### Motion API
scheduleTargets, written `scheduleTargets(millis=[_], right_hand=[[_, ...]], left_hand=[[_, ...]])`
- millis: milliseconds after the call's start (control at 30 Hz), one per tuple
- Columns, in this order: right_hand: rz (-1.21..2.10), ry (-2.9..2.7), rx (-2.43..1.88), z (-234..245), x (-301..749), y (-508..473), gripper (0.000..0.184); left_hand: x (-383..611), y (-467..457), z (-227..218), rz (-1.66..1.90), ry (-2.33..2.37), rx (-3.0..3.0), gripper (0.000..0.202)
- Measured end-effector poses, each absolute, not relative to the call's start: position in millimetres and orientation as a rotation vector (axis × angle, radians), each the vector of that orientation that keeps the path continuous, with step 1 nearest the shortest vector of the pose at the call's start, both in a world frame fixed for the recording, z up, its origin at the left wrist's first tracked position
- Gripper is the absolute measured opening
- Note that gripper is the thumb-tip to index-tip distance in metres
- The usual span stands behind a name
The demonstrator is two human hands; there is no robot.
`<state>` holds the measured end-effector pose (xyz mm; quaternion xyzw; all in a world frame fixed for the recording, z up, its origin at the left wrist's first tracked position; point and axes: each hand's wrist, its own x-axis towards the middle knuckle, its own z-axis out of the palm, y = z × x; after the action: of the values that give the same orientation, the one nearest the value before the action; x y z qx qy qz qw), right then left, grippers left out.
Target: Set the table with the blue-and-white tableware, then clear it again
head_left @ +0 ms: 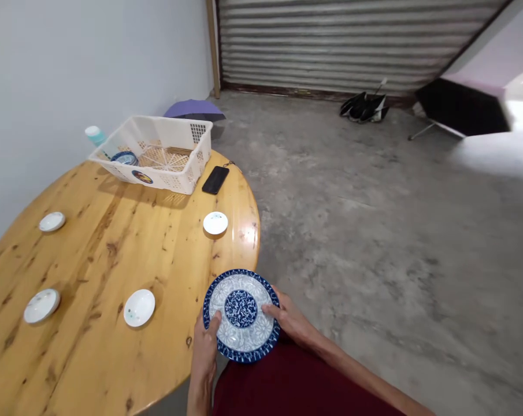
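Observation:
A blue and white patterned plate [241, 341] is held at the near right edge of the round wooden table [88, 358]. My left hand [206, 341] grips its left rim, with the thumb on top and the fingers hidden underneath. On the opposite rim my right hand [289, 315] is closed in the same way. Whether more plates are stacked below it I cannot tell. Nearest to the plate are a small white dish [215, 223] beyond it and another small white dish [139, 308] to its left.
Two more white dishes stand at left, one near [41, 305] and one farther [52, 221]. A white plastic basket [157, 176] holds blue patterned dishware [125, 158]. Beside it lie a phone [215, 179] and a bottle [95, 136]. Open umbrellas [463, 110] rest on the concrete floor [374, 248].

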<state>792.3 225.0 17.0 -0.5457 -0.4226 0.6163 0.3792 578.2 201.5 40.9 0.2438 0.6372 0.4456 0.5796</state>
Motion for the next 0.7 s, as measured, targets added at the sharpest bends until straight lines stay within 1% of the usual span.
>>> scheduleTargets(millis=[200, 333, 500, 700], right_hand=[[1.521, -1.063, -1.422, 36.6, 820.5, 237.1, 0.036], [1.548, -1.077, -1.404, 34.9, 852.4, 263.3, 0.035], [1.569, -1.117, -1.446, 28.5, 919.3, 312.6, 0.04], [1.625, -1.234, -1.553, 38.8, 1016.5, 377.4, 0.046]], left_hand=[[605.8, 220.7, 53.5, 0.99, 1.44, 0.693, 0.061], [637.4, 245.4, 52.0, 0.941, 1.48, 0.684, 0.059], [704.9, 289.4, 44.1, 0.925, 1.585, 0.614, 0.055], [806.6, 339.8, 50.6, 0.953, 1.619, 0.395, 0.058]])
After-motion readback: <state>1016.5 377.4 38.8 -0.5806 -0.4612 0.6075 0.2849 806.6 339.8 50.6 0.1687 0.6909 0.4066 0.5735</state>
